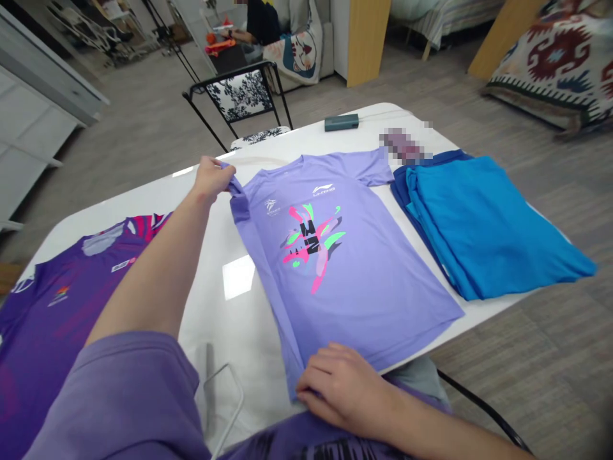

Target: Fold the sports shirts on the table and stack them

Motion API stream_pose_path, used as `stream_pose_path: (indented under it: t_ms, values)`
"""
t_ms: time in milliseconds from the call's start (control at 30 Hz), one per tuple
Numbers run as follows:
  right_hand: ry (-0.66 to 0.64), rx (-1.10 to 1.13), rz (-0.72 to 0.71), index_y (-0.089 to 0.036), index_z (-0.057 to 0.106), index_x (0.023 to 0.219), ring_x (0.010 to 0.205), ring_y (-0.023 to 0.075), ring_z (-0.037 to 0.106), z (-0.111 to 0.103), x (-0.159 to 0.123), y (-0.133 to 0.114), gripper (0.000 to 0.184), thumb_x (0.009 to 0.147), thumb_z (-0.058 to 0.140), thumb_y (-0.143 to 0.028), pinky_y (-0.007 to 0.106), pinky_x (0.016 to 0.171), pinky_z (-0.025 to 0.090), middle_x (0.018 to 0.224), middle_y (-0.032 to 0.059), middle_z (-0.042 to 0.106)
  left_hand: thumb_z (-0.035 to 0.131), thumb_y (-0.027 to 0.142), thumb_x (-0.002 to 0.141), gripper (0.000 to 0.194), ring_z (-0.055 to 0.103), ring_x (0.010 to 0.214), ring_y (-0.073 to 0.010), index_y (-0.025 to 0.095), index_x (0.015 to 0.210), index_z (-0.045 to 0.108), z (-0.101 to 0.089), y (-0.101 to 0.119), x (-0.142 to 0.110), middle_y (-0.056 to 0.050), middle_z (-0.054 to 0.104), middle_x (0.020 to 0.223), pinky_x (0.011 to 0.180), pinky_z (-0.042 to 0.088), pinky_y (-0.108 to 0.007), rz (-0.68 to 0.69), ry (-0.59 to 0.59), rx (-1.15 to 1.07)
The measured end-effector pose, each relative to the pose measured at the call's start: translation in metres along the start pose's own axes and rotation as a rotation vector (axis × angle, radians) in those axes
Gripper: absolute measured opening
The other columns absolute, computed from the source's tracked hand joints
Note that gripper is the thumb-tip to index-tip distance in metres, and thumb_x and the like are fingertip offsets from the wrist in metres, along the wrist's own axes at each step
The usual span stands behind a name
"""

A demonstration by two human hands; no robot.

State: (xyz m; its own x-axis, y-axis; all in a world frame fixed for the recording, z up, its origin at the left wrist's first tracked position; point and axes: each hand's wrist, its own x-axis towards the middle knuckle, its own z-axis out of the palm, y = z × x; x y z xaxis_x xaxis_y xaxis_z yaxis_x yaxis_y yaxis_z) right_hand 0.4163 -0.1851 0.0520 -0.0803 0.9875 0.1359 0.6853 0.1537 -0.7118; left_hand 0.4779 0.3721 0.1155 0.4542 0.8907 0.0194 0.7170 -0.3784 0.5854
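Note:
A lilac T-shirt (345,281) with a bright printed graphic lies flat, front up, on the white table (230,326). My left hand (211,179) reaches far across and pinches the shirt's left sleeve, lifting it slightly. My right hand (342,386) rests at the near edge with fingers curled on the shirt's bottom hem corner. My purple sleeve covers the lower left of the view.
A dark purple jersey (52,313) lies at the table's left. Folded blue shirts (483,223) are stacked at the right. A dark power bank (341,122) with a cable sits at the far edge. A patterned chair (239,96) stands behind the table, and another person sits farther back.

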Motion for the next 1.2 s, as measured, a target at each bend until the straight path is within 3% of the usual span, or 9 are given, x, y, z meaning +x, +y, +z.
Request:
stream_pose_path:
  t_ms: [233, 367, 433, 600, 700, 800, 967, 1067, 1200]
  values:
    - [0.024, 0.093, 0.125, -0.038, 0.072, 0.11, 0.087, 0.0219, 0.082, -0.031, -0.049, 0.024, 0.018, 0.114, 0.058, -0.05, 0.044, 0.077, 0.064, 0.098, -0.0077, 0.084, 0.084, 0.027, 0.097, 0.05, 0.081, 0.102, -0.0332, 0.004, 0.137, 0.063, 0.124, 0.124, 0.022, -0.021, 0.078, 0.117, 0.095, 0.066, -0.052, 0.069, -0.133, -0.059]
    - [0.005, 0.035, 0.187, -0.041, 0.071, 0.137, 0.094, 0.0275, 0.084, -0.055, -0.064, 0.043, 0.038, 0.107, 0.07, -0.065, 0.046, 0.084, 0.066, 0.104, -0.0035, 0.086, 0.076, 0.055, 0.105, 0.056, 0.081, 0.098, -0.0295, 0.012, 0.138, 0.062, 0.175, 0.146, 0.009, -0.017, 0.08, 0.115, 0.095, 0.065, -0.05, 0.12, -0.235, -0.124]
    - [0.022, 0.005, 0.237, -0.038, 0.069, 0.148, 0.096, 0.0305, 0.084, -0.078, -0.066, 0.055, 0.056, 0.103, 0.075, -0.07, 0.048, 0.084, 0.066, 0.11, 0.0005, 0.087, 0.073, 0.062, 0.104, 0.051, 0.079, 0.104, -0.0301, 0.019, 0.13, 0.066, 0.175, 0.13, 0.009, -0.013, 0.079, 0.112, 0.103, 0.061, -0.051, 0.199, -0.162, -0.055]
    - [0.047, -0.015, 0.317, -0.028, 0.075, 0.138, 0.094, 0.0247, 0.081, -0.165, -0.02, 0.106, 0.034, 0.115, 0.062, -0.049, 0.038, 0.08, 0.058, 0.106, 0.0039, 0.084, 0.061, 0.039, 0.106, 0.021, 0.065, 0.127, -0.0315, 0.021, 0.112, 0.071, 0.118, 0.034, 0.021, -0.013, 0.072, 0.12, 0.122, 0.049, -0.05, 0.352, 0.063, 0.042]
    - [0.145, 0.01, 0.32, -0.026, 0.077, 0.13, 0.089, 0.0205, 0.077, -0.211, 0.058, 0.16, 0.03, 0.115, 0.061, -0.046, 0.032, 0.08, 0.055, 0.105, 0.0036, 0.083, 0.053, 0.023, 0.1, 0.025, 0.063, 0.124, -0.0282, 0.021, 0.116, 0.073, 0.087, -0.023, 0.02, -0.012, 0.065, 0.126, 0.12, 0.052, -0.047, 0.344, 0.046, 0.02]
    - [0.272, -0.083, 0.375, -0.02, 0.076, 0.126, 0.101, 0.0231, 0.077, -0.238, 0.16, 0.227, 0.026, 0.114, 0.059, -0.036, 0.033, 0.092, 0.056, 0.114, 0.0078, 0.082, 0.057, 0.018, 0.095, 0.039, 0.063, 0.119, -0.0254, 0.021, 0.13, 0.075, 0.084, -0.058, 0.018, -0.012, 0.058, 0.132, 0.115, 0.056, -0.043, 0.357, 0.013, 0.002]
    - [0.36, -0.273, 0.623, -0.012, 0.066, 0.147, 0.137, 0.0321, 0.067, -0.245, 0.286, 0.312, 0.04, 0.113, 0.059, -0.033, 0.044, 0.118, 0.053, 0.149, 0.0215, 0.069, 0.071, 0.03, 0.098, 0.051, 0.064, 0.106, -0.0211, 0.027, 0.149, 0.071, 0.11, -0.072, 0.037, -0.011, 0.052, 0.14, 0.107, 0.061, -0.041, 0.426, -0.032, 0.0]
    - [0.346, -0.344, 0.736, -0.016, 0.066, 0.147, 0.137, 0.0349, 0.067, -0.24, 0.31, 0.335, 0.048, 0.107, 0.07, -0.043, 0.046, 0.118, 0.054, 0.158, 0.0223, 0.06, 0.075, 0.032, 0.096, 0.039, 0.063, 0.121, -0.0247, 0.028, 0.134, 0.079, 0.115, -0.069, 0.059, -0.01, 0.053, 0.142, 0.111, 0.058, -0.042, 0.462, -0.04, 0.017]
    - [0.322, -0.407, 0.675, -0.02, 0.074, 0.128, 0.124, 0.0324, 0.071, -0.242, 0.312, 0.353, 0.029, 0.103, 0.071, -0.036, 0.044, 0.109, 0.057, 0.144, 0.0169, 0.068, 0.069, 0.035, 0.101, 0.021, 0.056, 0.138, -0.0293, 0.025, 0.115, 0.081, 0.109, -0.056, 0.089, -0.011, 0.062, 0.14, 0.124, 0.047, -0.049, 0.461, -0.028, 0.036]
